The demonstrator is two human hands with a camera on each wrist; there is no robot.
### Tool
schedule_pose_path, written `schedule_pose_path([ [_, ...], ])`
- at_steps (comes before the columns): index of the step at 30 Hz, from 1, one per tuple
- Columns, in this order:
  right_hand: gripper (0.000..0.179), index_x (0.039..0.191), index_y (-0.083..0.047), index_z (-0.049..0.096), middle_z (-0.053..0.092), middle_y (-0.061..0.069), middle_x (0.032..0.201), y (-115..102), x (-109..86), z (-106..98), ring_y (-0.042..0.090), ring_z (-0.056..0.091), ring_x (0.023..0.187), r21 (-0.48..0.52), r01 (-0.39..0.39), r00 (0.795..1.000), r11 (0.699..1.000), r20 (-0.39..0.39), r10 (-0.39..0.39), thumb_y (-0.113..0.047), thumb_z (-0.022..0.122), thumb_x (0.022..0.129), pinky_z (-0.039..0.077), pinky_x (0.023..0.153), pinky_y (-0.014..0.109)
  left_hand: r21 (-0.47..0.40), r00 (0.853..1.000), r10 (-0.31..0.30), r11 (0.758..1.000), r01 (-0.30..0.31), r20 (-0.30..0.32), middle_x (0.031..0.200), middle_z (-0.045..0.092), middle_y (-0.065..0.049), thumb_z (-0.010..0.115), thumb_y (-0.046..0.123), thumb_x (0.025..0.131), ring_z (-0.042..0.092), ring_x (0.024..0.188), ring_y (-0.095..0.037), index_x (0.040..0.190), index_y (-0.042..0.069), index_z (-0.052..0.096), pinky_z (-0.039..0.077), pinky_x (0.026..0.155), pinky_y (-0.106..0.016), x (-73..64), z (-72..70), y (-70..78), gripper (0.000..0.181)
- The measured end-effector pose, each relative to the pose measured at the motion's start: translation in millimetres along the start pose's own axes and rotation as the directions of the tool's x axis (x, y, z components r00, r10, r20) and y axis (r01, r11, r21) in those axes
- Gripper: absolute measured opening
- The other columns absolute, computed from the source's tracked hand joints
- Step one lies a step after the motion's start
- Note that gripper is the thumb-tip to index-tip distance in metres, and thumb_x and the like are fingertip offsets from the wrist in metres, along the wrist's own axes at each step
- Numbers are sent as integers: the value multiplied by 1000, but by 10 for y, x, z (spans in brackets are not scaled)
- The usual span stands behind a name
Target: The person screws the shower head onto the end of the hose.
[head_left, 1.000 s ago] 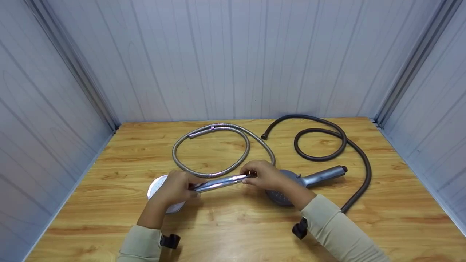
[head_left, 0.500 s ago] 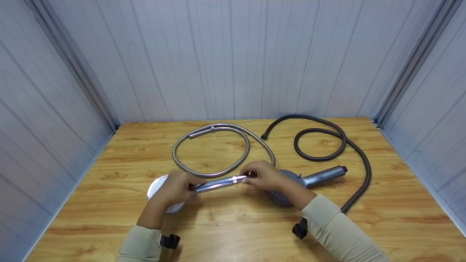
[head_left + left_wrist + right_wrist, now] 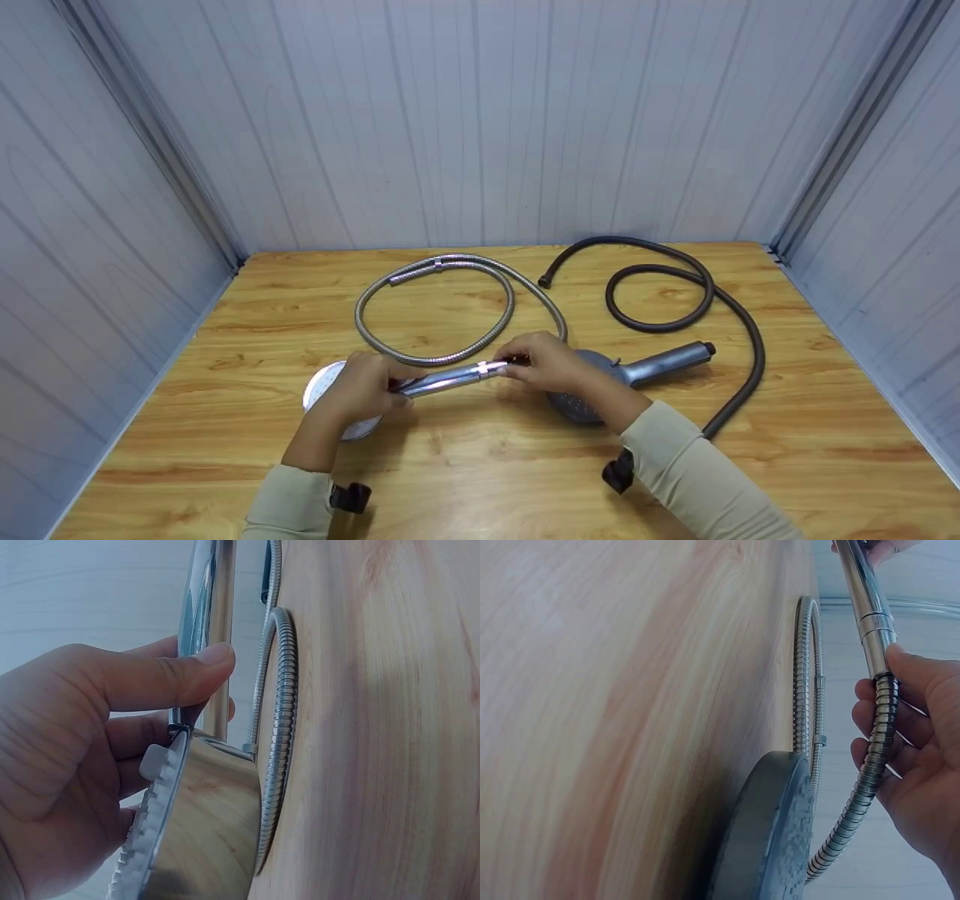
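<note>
My left hand point(image 3: 358, 386) grips the chrome shower head's handle point(image 3: 442, 381) close to its round head, thumb across it in the left wrist view. The white nozzle face point(image 3: 322, 384) shows partly behind that hand. At the handle's other end, my right hand point(image 3: 544, 361) holds the end of the silver metal hose, thumb on the smooth chrome fitting point(image 3: 877, 652). In the right wrist view the ribbed hose point(image 3: 870, 765) runs from this fitting down past my curled fingers. Fitting and handle stand in line, end to end.
A dark grey shower head point(image 3: 667, 361) lies beside my right forearm, partly covered by it. A dark hose point(image 3: 754, 352) loops at the right of the wooden table point(image 3: 465, 465). The silver hose's coil point(image 3: 360, 311) lies behind my hands. Pale panels point(image 3: 480, 120) enclose the back and sides.
My right fingers and thumb shift very slightly at the hose fitting. My left hand, the shower head and everything else stay in place.
</note>
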State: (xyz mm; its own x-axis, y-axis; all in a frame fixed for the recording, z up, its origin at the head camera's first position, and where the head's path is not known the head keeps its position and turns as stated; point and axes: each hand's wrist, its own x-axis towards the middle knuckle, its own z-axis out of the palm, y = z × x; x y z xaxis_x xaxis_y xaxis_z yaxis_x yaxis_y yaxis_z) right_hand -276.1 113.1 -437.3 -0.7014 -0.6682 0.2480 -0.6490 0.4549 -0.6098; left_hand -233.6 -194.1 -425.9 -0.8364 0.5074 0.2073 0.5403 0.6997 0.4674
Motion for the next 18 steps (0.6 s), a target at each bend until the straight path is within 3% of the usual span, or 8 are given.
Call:
schedule_pose_path([
  [11, 14, 102, -3, 75, 70, 2, 89, -1, -10, -1, 6, 50, 69, 7, -27, 1000, 1000, 14, 27, -10, 67, 92, 41, 62, 24, 33, 999, 44, 999, -43, -14, 70, 66, 10, 87, 7, 69, 45, 58, -4, 109, 17, 77, 40, 54, -25, 5, 10, -18, 42],
  [18, 16, 104, -2, 74, 71, 3, 90, -31, -15, -1, 6, 53, 71, 8, -32, 999, 999, 7, 32, -10, 68, 92, 44, 63, 24, 8, 999, 33, 999, -33, -10, 70, 65, 10, 86, 4, 69, 46, 58, -4, 109, 17, 77, 41, 54, -24, 5, 13, -23, 43],
])
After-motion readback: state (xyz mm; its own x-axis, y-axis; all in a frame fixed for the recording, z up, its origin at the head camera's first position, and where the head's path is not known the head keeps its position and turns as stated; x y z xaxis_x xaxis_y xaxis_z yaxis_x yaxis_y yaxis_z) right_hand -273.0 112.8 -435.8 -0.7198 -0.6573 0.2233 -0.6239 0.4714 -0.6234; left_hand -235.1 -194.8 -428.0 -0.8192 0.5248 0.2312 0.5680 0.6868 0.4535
